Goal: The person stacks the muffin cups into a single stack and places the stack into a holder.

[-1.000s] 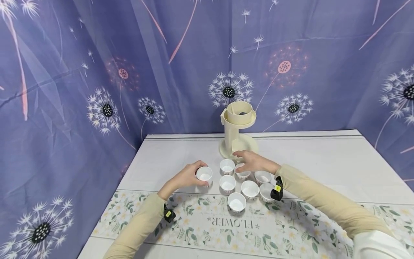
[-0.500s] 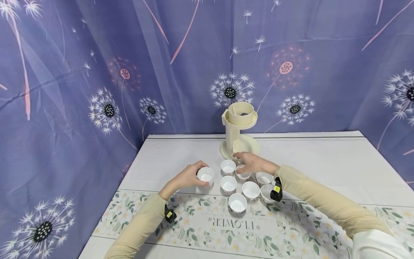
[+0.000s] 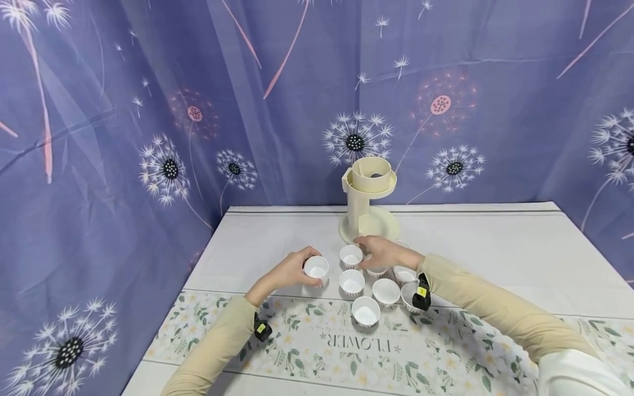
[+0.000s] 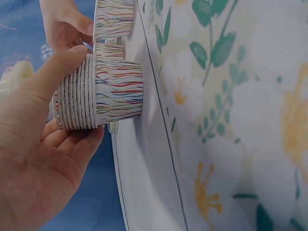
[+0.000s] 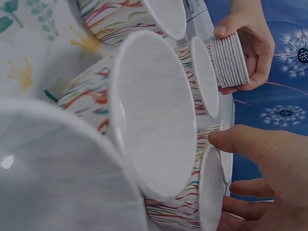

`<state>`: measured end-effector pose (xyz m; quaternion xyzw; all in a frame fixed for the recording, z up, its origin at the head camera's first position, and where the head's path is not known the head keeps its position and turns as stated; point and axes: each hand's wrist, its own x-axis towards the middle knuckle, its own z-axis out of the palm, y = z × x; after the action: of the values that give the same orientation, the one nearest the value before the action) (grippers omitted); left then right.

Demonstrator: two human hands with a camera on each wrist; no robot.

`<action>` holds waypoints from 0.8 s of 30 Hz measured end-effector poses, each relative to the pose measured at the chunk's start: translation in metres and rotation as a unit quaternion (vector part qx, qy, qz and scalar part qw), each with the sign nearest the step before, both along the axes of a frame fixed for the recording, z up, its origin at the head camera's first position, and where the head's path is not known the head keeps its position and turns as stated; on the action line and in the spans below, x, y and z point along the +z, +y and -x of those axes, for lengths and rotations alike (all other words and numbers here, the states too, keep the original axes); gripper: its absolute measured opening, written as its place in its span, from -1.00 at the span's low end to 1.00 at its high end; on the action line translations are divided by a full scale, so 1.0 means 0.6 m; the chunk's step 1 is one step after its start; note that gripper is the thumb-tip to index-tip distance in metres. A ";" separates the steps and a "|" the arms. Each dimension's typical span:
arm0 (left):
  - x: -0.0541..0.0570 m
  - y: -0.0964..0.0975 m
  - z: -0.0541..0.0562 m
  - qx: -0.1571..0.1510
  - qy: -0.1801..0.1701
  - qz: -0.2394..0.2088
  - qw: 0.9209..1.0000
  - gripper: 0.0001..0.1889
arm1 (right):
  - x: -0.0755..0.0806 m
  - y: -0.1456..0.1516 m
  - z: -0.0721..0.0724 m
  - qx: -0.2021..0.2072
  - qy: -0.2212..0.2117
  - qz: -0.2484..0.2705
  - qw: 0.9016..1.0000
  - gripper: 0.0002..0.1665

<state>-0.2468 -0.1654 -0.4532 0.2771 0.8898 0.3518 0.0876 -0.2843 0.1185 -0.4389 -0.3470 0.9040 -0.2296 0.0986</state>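
Observation:
My left hand (image 3: 291, 269) holds a nested stack of white paper baking cups (image 4: 76, 98), thumb on one side and fingers on the other. The stacked rims and the striped wall of the outermost cup show in the left wrist view. My right hand (image 3: 383, 253) hovers over the back of the group, thumb and fingers spread around the right side of a single paper baking cup (image 3: 351, 256). In the right wrist view its thumb overlaps that cup's rim (image 5: 226, 156); whether it touches is unclear. Another cup (image 3: 377, 271) is partly covered by the right hand.
Several more single cups stand upright in front, including the front cup (image 3: 365, 312) and a middle cup (image 3: 386, 292). A cream plastic stand (image 3: 358, 212) with a round top holder is behind them. A floral runner (image 3: 297, 352) crosses the white table (image 3: 475, 236); a purple curtain hangs behind.
My right hand has shifted a little left, towards the back-left cup, uncovering part of a cup behind it. The left hand keeps its hold on the stack in about the same place.

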 end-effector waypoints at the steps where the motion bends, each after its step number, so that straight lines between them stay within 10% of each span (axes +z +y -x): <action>1: 0.001 0.000 0.000 0.001 -0.001 0.000 1.000 -0.39 | 0.000 0.000 0.000 -0.001 -0.001 -0.001 1.000 -0.15; 24: 0.000 0.001 -0.001 0.003 -0.007 -0.006 1.000 -0.39 | -0.008 -0.015 -0.004 -0.008 0.027 0.015 0.999 -0.28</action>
<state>-0.2465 -0.1648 -0.4529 0.2722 0.8878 0.3598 0.0912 -0.2817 0.1095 -0.4437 -0.3470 0.9056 -0.2346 0.0670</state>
